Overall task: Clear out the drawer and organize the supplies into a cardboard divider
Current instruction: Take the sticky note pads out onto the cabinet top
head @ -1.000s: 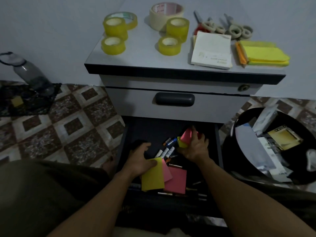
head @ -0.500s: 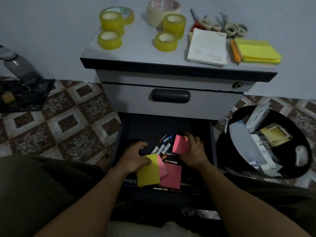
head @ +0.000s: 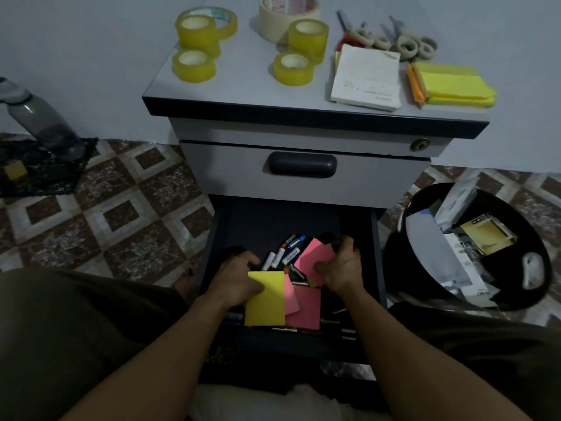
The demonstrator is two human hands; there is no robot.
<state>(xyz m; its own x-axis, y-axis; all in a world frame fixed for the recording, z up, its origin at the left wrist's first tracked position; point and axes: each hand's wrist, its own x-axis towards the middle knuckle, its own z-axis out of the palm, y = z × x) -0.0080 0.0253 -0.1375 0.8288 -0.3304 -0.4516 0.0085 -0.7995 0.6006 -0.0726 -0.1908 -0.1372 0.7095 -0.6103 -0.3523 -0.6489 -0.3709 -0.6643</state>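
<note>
1. Grey translucent plastic bottle lies tilted on a black mesh cloth at far left, on the patterned tile floor.
2. Several yellow-tinted tape rolls and one beige masking tape roll stand on the grey cabinet top.
3. The dark open bottom drawer is pulled out toward the person.
4. The left hand is inside the drawer, with its thumb and fingers gripping a yellow rectangular sticky-note pad.
5. White-barrelled markers lie between the hands. A flat pink pad lies just beside the yellow pad.
6. The right hand grips a second, tilted pink sticky-note pad.
7. Grey-handled scissors, a white notepad and a yellow note stack occupy the cabinet top's right side.
8. A black round bin at far right holds papers and packaging.
</note>
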